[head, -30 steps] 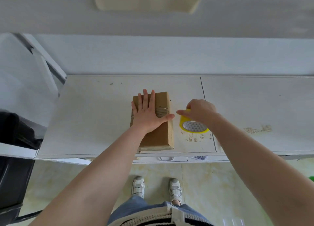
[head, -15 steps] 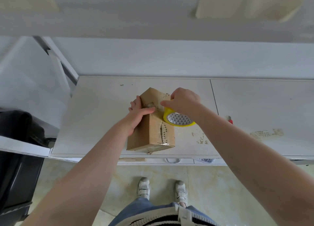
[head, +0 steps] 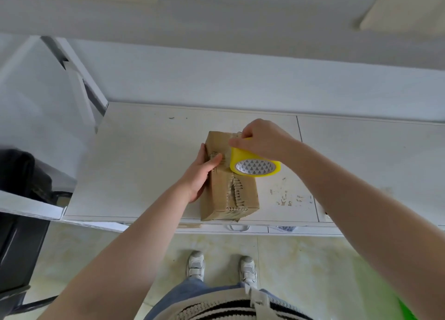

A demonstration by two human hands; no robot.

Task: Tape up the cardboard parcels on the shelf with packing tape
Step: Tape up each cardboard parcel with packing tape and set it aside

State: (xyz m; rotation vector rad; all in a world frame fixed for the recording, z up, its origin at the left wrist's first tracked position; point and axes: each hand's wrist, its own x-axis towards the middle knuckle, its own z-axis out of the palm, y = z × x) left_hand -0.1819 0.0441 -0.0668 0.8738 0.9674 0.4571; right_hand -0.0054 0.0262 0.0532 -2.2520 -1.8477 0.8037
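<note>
A brown cardboard parcel [head: 243,194] stands tipped up on its side on the white shelf [head: 144,165], its torn seam facing up. My left hand [head: 201,172] grips the parcel's left side, thumb pressed on its top face. My right hand [head: 261,140] holds a yellow roll of packing tape [head: 255,166] against the parcel's upper right edge, thumb and fingers pinching at the roll's rim near the far end of the box. Whether a strip of tape is pulled out cannot be told.
The shelf's front edge [head: 240,224] runs just below the parcel, with scuffed marks [head: 289,196] on the board to the right. A black object [head: 21,175] sits at far left. An upper shelf [head: 216,18] hangs overhead. Below stand my shoes [head: 196,264] on the tiled floor.
The parcel went from lying flat under my left palm to standing on its side. My right hand carried the tape roll from the shelf onto the parcel's top.
</note>
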